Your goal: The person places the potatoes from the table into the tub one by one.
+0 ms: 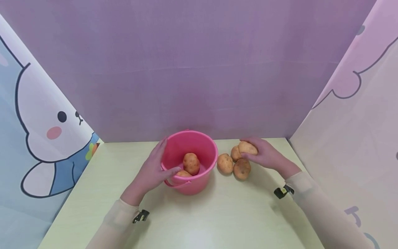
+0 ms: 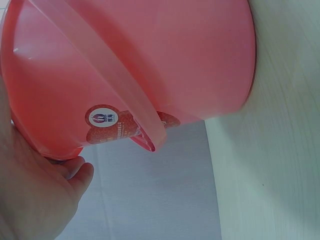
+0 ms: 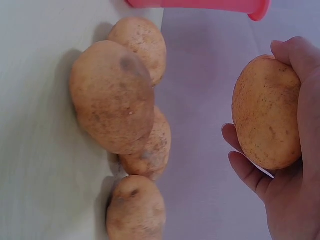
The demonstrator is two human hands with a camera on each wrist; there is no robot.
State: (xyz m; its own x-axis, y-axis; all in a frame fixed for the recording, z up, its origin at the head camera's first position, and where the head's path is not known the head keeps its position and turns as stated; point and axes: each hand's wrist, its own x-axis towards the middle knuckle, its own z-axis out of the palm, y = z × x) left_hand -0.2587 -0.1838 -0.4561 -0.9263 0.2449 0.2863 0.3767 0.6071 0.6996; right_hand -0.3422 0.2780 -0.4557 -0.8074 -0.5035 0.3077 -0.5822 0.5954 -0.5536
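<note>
A pink bucket (image 1: 199, 185) stands on the table with potatoes (image 1: 191, 163) inside. My left hand (image 1: 157, 166) holds its left rim, the thumb lying over the near edge and the fingers along the outer side. From the left wrist, the fingertips (image 2: 82, 176) show just past the rim, and the bucket handle (image 2: 107, 75) hangs down the wall. To the bucket's right, my right hand (image 1: 264, 154) grips a potato (image 3: 267, 112) between thumb and fingers, raised off the table. Several loose potatoes (image 3: 112, 97) lie close together beneath and beside that hand.
The pale table (image 1: 199, 221) ends at a purple back wall (image 1: 199, 69). A panel with a cartoon rabbit (image 1: 56, 131) rises on the left, a pale printed panel (image 1: 357, 138) on the right. Each sleeve has a small black device (image 1: 283, 191) at the wrist.
</note>
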